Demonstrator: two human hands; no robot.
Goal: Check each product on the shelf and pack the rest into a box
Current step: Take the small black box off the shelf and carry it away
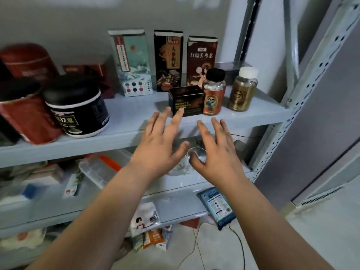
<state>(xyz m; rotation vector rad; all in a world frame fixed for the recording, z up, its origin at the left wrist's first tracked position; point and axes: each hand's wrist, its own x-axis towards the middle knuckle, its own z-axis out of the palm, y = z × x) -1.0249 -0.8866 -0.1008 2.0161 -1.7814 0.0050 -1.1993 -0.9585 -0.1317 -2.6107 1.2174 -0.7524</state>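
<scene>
The small black cardboard box with gold lettering (186, 100) stands near the front edge of the pale grey-blue metal shelf (132, 117), towards its right end. Our left hand (158, 149) hovers just in front of the box with its fingers spread and straight, holding nothing. Its fingertips overlap the box's lower left corner in the view, and we cannot tell whether they touch. Our right hand (219, 154) is beside the left, also released and spread, below and in front of the box and apart from it.

Just right of the box, touching or nearly so, stands an orange plastic bottle with a black cap (213, 96), and further right a golden-brown bottle with a white cap (242, 92). Behind them three tall cartons stand upright against the wall: pale teal (132, 63), black (169, 61) and dark brown (200, 59). Well to the left we see a round black tub with a white band (78, 108) and a red canister (29, 117).
</scene>
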